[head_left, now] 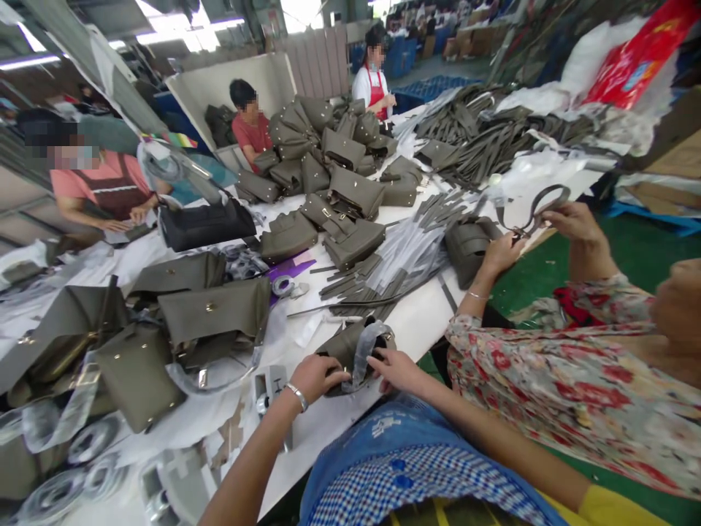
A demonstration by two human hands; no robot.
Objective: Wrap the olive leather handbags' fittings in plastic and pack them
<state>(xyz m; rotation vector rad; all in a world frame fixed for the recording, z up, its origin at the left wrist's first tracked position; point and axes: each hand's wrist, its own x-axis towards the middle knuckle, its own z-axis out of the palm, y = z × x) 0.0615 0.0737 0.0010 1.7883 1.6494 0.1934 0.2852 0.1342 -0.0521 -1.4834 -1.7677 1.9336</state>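
Note:
A small olive-grey handbag (335, 345) lies at the table's near edge, right in front of me. Across it curves a handle wrapped in clear plastic (364, 349). My left hand (318, 375) is closed at the bag's left side, its thumb and fingers pinching the bag's near edge. On the right, my right hand (395, 369) has its fingers bent together at the plastic-wrapped handle, against the bag's right end. The exact spot each set of fingertips grips is partly hidden.
Left of my hands stands a grey metal press-like tool (267, 394). Beyond are flat olive bags (216, 310), a heap of bags (312, 131) and plastic-wrapped straps (402, 252). Close at my right, a co-worker's hands (502, 252) hold a dark strap (534, 208). Other people sit across the table.

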